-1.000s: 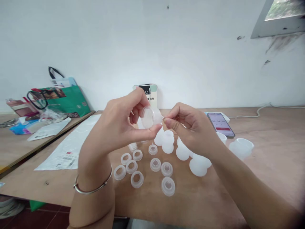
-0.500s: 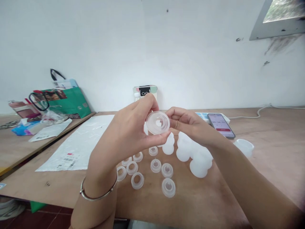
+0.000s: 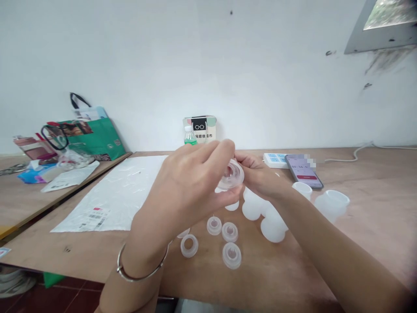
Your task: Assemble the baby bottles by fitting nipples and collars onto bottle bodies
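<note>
My left hand [image 3: 192, 178], wearing a metal bangle on its wrist, grips a round translucent plastic lid [image 3: 239, 176] with stepped rings, tilted toward me above the table. My right hand [image 3: 259, 171] is closed at the lid's right edge; its fingertips are partly hidden behind the rim. Below them on the table lie several similar stepped plastic pieces [image 3: 232, 263] and a plain plastic ring [image 3: 189, 255]. More rings are covered by my left hand and forearm. Several white rounded containers [image 3: 273, 229] sit together under my right hand.
Two translucent cups, one [image 3: 332, 202] farther right, stand past my right forearm. Behind are a phone [image 3: 301, 169], a power strip [image 3: 274, 160], a bottle [image 3: 189, 137] and a paper bag [image 3: 210, 126]. A white mailer [image 3: 130, 182] and a green bag [image 3: 100, 139] lie left.
Both hands and the lid have shifted right and slightly down, and the lid has turned more edge-on. My left hand now covers more rings; a second cup shows past my right forearm.
</note>
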A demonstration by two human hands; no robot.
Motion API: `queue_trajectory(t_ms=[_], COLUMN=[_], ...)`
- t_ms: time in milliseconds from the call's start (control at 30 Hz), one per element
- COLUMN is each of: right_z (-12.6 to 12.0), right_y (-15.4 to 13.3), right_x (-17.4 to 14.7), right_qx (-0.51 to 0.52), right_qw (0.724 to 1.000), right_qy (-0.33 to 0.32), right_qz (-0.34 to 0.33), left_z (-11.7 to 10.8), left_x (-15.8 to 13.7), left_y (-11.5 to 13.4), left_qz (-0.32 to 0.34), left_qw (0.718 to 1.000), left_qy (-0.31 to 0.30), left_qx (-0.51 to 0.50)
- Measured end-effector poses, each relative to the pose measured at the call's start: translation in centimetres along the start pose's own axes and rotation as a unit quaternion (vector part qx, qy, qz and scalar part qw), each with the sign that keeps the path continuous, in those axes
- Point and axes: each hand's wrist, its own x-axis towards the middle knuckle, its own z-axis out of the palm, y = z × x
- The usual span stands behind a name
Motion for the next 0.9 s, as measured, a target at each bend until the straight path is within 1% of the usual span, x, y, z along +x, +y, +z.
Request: queue_trajectory(t_ms=[133, 233, 333, 433, 533, 600, 667, 733, 800, 900], right_z=[0.0, 0.1, 0.1, -0.3, -0.6, -0.7, -0.6, -0.5, -0.2, 0.6], right_y=[0.6, 0.4, -0.1, -0.5, -0.6, -0.7, -0.9, -1.2, -1.3, -0.8], right_x=[0.3, 0.3, 0.1, 0.0, 0.0, 0.0, -0.1, -0.3, -0.5, -0.8], right_qx=[0.001, 0.005, 0.002, -0.015, -0.077, -0.136, -0.192, -0.243, -0.297, -0.377], right_qw=[1.0, 0.999, 1.0, 0.999, 0.995, 0.987, 0.974, 0.96, 0.944, 0.919], right_qy=[0.02, 0.036, 0.022, 0.02, 0.054, 0.088, 0.12, 0.136, 0.131, 0.082], right_qz=[-0.009, -0.005, -0.003, -0.02, -0.027, -0.02, 0.009, 0.041, 0.064, 0.078], left_z=[0.1, 0.0, -0.1, -0.2, 0.0, 0.1, -0.3, -1.0, -1.9, -2.9], left_x=[0.0, -0.1, -0.1, 0.1, 0.1, 0.0, -0.3, -0.8, -1.2, -1.7], left_y=[0.1, 0.3, 0.5, -0.1, -1.4, -2.2, -2.9, -3.3, -3.6, -3.7], left_qz=[0.009, 0.003, -0.006, -0.011, -0.017, -0.025, -0.028, -0.033, -0.054, -0.082], left_qw=[1.0, 1.0, 0.999, 0.999, 0.998, 0.996, 0.991, 0.988, 0.989, 0.991], left_qy=[0.006, 0.009, 0.013, 0.006, -0.025, -0.064, -0.109, -0.13, -0.117, -0.087], left_qx=[0.001, -0.011, -0.029, -0.034, -0.049, -0.061, -0.071, -0.076, -0.071, -0.062])
